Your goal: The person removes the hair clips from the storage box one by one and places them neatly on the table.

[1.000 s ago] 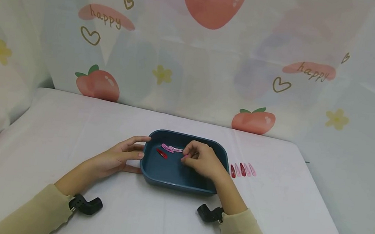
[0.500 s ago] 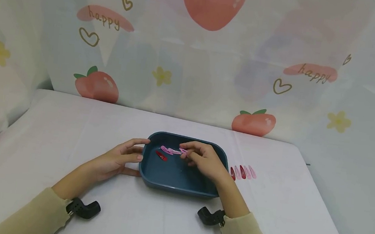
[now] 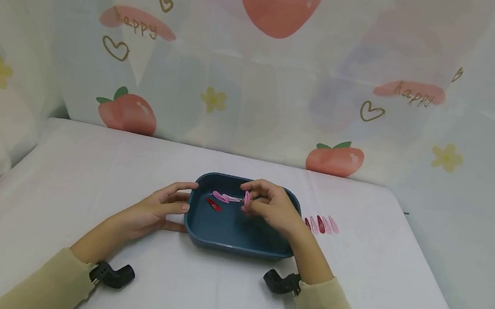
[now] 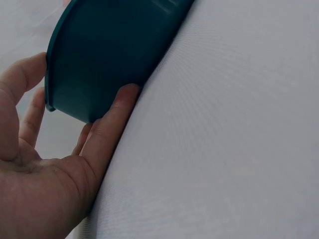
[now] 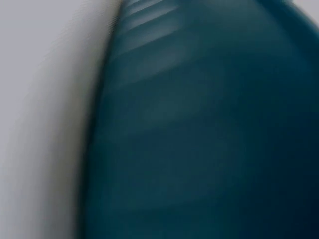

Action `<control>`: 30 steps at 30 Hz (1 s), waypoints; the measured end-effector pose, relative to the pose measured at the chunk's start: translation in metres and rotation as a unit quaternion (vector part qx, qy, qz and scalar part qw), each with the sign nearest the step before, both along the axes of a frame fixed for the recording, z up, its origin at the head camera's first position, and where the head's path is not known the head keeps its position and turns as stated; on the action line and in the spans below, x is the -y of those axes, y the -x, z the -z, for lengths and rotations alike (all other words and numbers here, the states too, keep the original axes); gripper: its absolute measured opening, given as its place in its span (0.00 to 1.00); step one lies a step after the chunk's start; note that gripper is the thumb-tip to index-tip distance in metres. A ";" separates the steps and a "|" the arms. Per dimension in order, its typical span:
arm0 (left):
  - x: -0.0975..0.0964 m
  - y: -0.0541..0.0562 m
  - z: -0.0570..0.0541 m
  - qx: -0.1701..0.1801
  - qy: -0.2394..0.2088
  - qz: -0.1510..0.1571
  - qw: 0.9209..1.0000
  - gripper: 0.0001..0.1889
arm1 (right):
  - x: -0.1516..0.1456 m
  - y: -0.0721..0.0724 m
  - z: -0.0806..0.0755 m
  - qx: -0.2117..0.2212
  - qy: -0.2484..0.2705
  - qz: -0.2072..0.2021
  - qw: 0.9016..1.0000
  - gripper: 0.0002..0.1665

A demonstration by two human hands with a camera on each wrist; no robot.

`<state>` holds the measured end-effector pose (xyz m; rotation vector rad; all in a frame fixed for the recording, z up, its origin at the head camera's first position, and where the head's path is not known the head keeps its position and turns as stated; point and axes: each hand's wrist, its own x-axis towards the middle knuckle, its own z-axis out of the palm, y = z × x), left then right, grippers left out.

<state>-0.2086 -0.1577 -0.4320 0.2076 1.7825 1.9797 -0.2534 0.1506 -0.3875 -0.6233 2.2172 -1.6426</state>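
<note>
My right hand [image 3: 275, 209] pinches a pink snap hair clip [image 3: 246, 202], held upright over the dark blue tray [image 3: 234, 233]. Two pink hair clips [image 3: 220, 197] lie end to end in the tray, with a red hair clip [image 3: 213, 205] just in front of them. At the tray's left end, my left hand [image 3: 151, 211] rests its spread, fairly straight fingers against the rim and outer wall. The left wrist view shows those fingertips touching the tray wall [image 4: 109, 55]. Only the blurred tray side [image 5: 169, 149] fills the right wrist view; the right hand is out of it.
Right of the tray, several red and pink hair clips [image 3: 321, 224] lie side by side in a row on the white tablecloth [image 3: 170, 287]. A printed cloth backdrop [image 3: 253, 99] rises behind the table. A black wrist camera [image 3: 281, 282] sits near the right sleeve.
My right hand has lifted a pink hair clip up from the tray floor and turned it upright, drawing back slightly to the right. The left hand stays at the tray's left end.
</note>
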 end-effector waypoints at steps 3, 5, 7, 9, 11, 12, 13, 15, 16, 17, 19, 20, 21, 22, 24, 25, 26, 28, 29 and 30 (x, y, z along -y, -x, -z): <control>-0.001 0.000 0.000 0.001 0.001 -0.002 1.000 0.31 | -0.008 0.000 -0.006 -0.020 0.001 0.001 1.000 0.22; -0.002 0.001 0.000 0.001 0.002 0.000 1.000 0.31 | -0.017 -0.001 -0.010 -0.033 -0.009 0.009 0.999 0.22; -0.003 0.001 0.000 0.002 0.002 0.005 1.000 0.31 | -0.030 -0.002 -0.013 -0.045 -0.018 0.023 0.999 0.22; -0.004 0.002 0.001 0.002 0.002 0.007 1.000 0.31 | -0.044 -0.003 -0.016 -0.058 -0.025 0.039 0.997 0.22; -0.004 0.002 0.001 0.003 0.003 0.007 1.000 0.31 | -0.060 -0.005 -0.019 -0.064 -0.024 0.060 0.996 0.22; -0.004 0.002 0.001 0.003 0.002 0.008 1.000 0.31 | -0.068 -0.006 -0.019 -0.066 -0.024 0.072 0.995 0.22; -0.004 0.002 0.002 0.003 0.001 0.009 1.000 0.31 | -0.076 -0.006 -0.020 -0.066 -0.025 0.084 0.994 0.21; -0.004 0.002 0.002 0.003 0.000 0.008 1.000 0.31 | -0.090 -0.006 -0.021 -0.068 -0.033 0.110 0.991 0.21; -0.004 0.002 0.003 0.003 -0.001 0.007 1.000 0.31 | -0.097 -0.005 -0.021 -0.070 -0.038 0.122 0.989 0.20; -0.004 0.001 0.003 0.003 -0.001 0.005 1.000 0.31 | -0.102 -0.004 -0.022 -0.072 -0.044 0.133 0.987 0.20; -0.002 0.001 0.003 0.002 -0.003 0.002 1.000 0.31 | -0.112 -0.001 -0.022 -0.078 -0.052 0.151 0.984 0.20; -0.002 0.001 0.003 0.002 -0.003 0.000 1.000 0.31 | -0.116 0.000 -0.023 -0.082 -0.054 0.158 0.983 0.20; -0.001 0.001 0.003 0.001 -0.004 0.000 1.000 0.31 | -0.120 0.001 -0.023 -0.085 -0.054 0.164 0.981 0.20; 0.000 0.001 0.003 -0.001 -0.005 0.000 1.000 0.31 | -0.124 0.003 -0.024 -0.087 -0.057 0.170 0.980 0.21; 0.001 0.000 0.003 -0.004 -0.008 0.002 1.000 0.31 | -0.130 0.005 -0.024 -0.089 -0.064 0.179 0.978 0.21; 0.001 0.000 0.003 -0.006 -0.008 0.002 1.000 0.31 | -0.133 0.006 -0.024 -0.089 -0.068 0.184 0.977 0.21; 0.001 0.001 0.003 -0.007 -0.008 0.002 1.000 0.31 | -0.136 0.006 -0.024 -0.088 -0.074 0.188 0.975 0.21; 0.001 0.001 0.002 -0.008 -0.005 0.001 1.000 0.31 | -0.140 0.008 -0.022 -0.082 -0.088 0.199 0.973 0.22; 0.001 0.001 0.002 -0.008 -0.005 0.002 1.000 0.31 | -0.143 0.009 -0.021 -0.078 -0.094 0.204 0.971 0.22; 0.001 0.001 0.002 -0.007 -0.005 0.002 1.000 0.31 | -0.145 0.009 -0.020 -0.071 -0.100 0.210 0.970 0.22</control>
